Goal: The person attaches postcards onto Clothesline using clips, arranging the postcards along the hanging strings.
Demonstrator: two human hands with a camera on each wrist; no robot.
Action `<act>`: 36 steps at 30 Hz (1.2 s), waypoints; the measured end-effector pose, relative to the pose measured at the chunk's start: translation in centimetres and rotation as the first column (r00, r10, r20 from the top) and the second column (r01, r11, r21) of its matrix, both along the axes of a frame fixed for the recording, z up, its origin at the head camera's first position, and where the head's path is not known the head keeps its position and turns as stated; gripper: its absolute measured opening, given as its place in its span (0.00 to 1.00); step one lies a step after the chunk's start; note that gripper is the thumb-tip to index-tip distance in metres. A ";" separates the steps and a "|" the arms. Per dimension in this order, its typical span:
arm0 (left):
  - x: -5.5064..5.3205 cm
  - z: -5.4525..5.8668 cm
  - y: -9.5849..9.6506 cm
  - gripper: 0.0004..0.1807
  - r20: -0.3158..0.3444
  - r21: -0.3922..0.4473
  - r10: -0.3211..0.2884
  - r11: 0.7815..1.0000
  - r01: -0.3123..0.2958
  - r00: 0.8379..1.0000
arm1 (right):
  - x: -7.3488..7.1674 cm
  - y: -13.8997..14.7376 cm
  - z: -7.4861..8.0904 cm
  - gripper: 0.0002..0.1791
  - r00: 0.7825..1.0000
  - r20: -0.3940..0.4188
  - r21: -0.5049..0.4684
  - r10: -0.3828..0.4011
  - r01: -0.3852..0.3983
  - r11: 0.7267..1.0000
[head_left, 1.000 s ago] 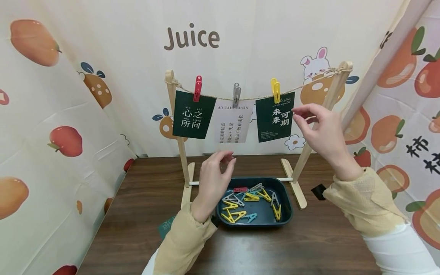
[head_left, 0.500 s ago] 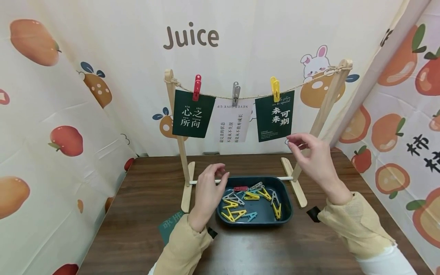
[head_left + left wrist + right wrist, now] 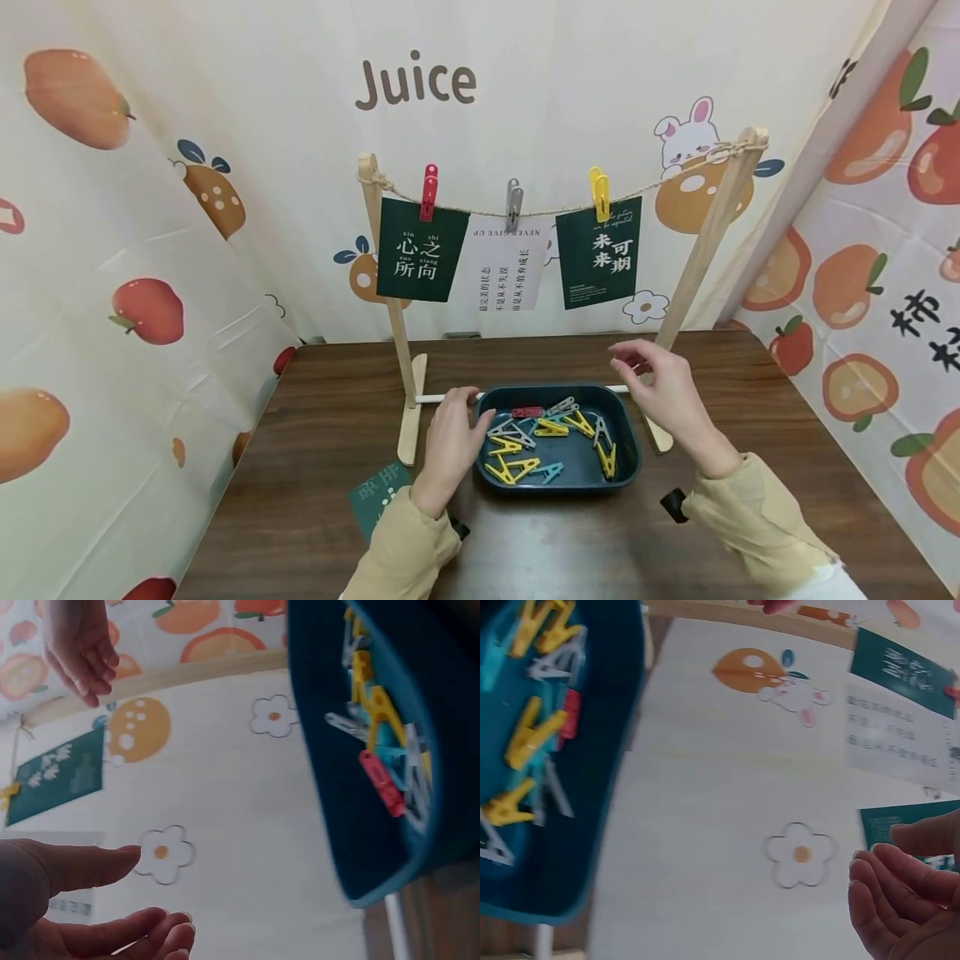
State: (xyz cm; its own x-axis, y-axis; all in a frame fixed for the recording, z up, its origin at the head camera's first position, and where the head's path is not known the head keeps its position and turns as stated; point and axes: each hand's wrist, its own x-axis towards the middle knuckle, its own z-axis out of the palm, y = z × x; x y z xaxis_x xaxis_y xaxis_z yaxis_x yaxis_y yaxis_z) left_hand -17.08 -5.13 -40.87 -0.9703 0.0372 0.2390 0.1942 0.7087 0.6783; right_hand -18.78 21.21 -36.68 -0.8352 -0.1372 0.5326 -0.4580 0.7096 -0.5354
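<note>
My left hand (image 3: 452, 446) hovers beside the left rim of a dark blue tray (image 3: 555, 483), its fingers relaxed and holding nothing. To the tray's upper right is my right hand (image 3: 663, 392), loosely bent and also without anything in it. Several clothespins (image 3: 551, 427) in yellow, grey, blue and red lie in the tray. Above, a string carries a green card (image 3: 422, 250) under a red clothespin (image 3: 429, 192), a white card (image 3: 506, 265) under a grey clothespin (image 3: 513, 205), and another green card (image 3: 598, 254) under a yellow clothespin (image 3: 600, 193).
A wooden frame with a left post (image 3: 397, 333) and a right post (image 3: 701, 250) holds up the string. One more green card (image 3: 378, 496) lies on the brown table (image 3: 300, 467), partly covered by my left sleeve. A fruit-print curtain (image 3: 262, 83) stands behind.
My right hand has come down from beside the right green card to near the tray. My left hand has lowered slightly leftward. The hanging cards stay in place.
</note>
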 end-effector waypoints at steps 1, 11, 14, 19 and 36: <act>0.0 -0.4 0.0 0.18 0.009 -0.006 0.004 1.000 -0.003 1.000 | 0.0 0.0 -0.5 0.08 1.000 0.021 0.003 0.001 -0.001 1.000; -0.5 -3.0 -0.2 0.18 0.077 -0.056 0.032 0.998 -0.027 0.997 | 0.3 -0.2 -4.5 0.09 0.985 0.174 -0.013 0.011 -0.008 1.000; -0.6 -3.7 -0.2 0.19 0.107 -0.065 0.039 0.997 -0.032 0.994 | 0.3 -0.3 -5.4 0.09 0.985 0.172 -0.025 0.020 -0.016 1.000; -0.7 -4.7 -0.3 0.20 0.144 -0.062 0.043 0.998 -0.034 0.989 | 0.5 -0.2 -6.9 0.08 0.980 0.196 -0.043 0.020 -0.012 0.999; -0.8 -7.3 -0.5 0.17 0.237 0.012 0.032 0.999 -0.036 0.971 | 0.4 -0.4 -11.3 0.10 0.963 0.262 0.070 -0.065 0.048 0.996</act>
State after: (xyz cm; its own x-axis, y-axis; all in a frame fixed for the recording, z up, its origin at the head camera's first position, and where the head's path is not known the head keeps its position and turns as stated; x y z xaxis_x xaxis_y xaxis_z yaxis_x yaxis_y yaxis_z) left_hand -17.90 -5.59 -48.18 -1.0000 0.0009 0.0026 0.0025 0.7009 0.7132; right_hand -18.40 20.85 -47.98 -0.9521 -0.1117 0.2845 -0.2650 0.7658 -0.5859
